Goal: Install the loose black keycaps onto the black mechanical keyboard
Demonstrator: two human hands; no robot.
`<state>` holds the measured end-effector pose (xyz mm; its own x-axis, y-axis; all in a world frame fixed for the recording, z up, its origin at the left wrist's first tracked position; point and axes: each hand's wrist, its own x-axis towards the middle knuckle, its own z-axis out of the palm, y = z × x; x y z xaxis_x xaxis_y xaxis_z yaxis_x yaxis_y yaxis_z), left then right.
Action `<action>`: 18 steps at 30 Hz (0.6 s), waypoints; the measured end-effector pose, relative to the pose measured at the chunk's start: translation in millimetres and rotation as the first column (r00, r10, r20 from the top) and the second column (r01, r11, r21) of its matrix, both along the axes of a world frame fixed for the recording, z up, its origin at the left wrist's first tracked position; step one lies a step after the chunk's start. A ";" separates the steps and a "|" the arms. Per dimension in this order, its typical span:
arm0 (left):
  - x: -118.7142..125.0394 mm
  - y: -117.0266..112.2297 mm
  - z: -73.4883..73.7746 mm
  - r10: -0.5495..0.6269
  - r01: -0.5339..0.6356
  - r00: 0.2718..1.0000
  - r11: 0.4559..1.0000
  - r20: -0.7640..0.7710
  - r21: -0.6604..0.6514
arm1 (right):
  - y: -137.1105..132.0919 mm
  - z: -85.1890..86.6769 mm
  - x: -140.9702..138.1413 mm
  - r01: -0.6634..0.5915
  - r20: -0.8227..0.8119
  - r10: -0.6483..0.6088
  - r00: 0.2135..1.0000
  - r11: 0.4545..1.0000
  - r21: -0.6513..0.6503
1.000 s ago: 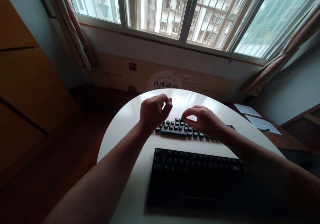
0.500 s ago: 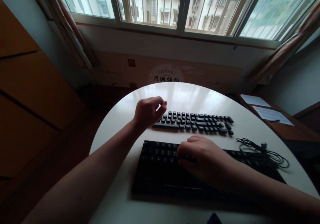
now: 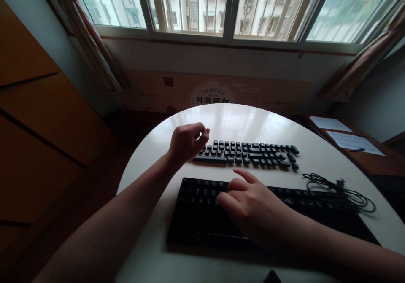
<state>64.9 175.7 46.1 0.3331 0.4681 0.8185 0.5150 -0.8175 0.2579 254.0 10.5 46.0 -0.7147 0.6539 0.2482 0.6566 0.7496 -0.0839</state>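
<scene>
A black keyboard [image 3: 196,219] lies on the round white table, keycaps fitted in its upper rows and its lower part dark without visible caps. Over its upper left part is my right hand [image 3: 249,203], thumb and forefinger bent down together on a keycap [image 3: 217,201] at the end of a row; the little finger sticks out. Behind the keyboard, loose black keycaps [image 3: 240,153] stand in rows with a long spacebar [image 3: 209,160]. My left hand [image 3: 188,143] hovers by the left end of these rows, its fingers curled into a pinch; whatever they hold is hidden.
A coiled black cable [image 3: 351,192] lies at the keyboard's right end. The white table [image 3: 145,160] has a curved edge. A small dark object [image 3: 272,276] shows at the bottom edge. At right, papers [image 3: 354,143] and a pen lie on a brown desk. A window [image 3: 228,13] is ahead.
My right hand has shifted slightly left and nearer along the keyboard, and its little finger has stretched out. The left hand stays nearly still. The view has turned a little.
</scene>
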 end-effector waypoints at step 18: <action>-3.5 3.5 1.6 0.026 -0.027 1.000 0.996 -0.014 -0.091 | -6.7 10.9 -5.5 -0.016 0.162 0.020 0.987 0.999 -0.028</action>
<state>61.4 179.2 47.7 0.3302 0.5489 0.7679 0.5397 -0.7772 0.3235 248.5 3.8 56.9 -0.7556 0.6456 0.1108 0.6497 0.7601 0.0022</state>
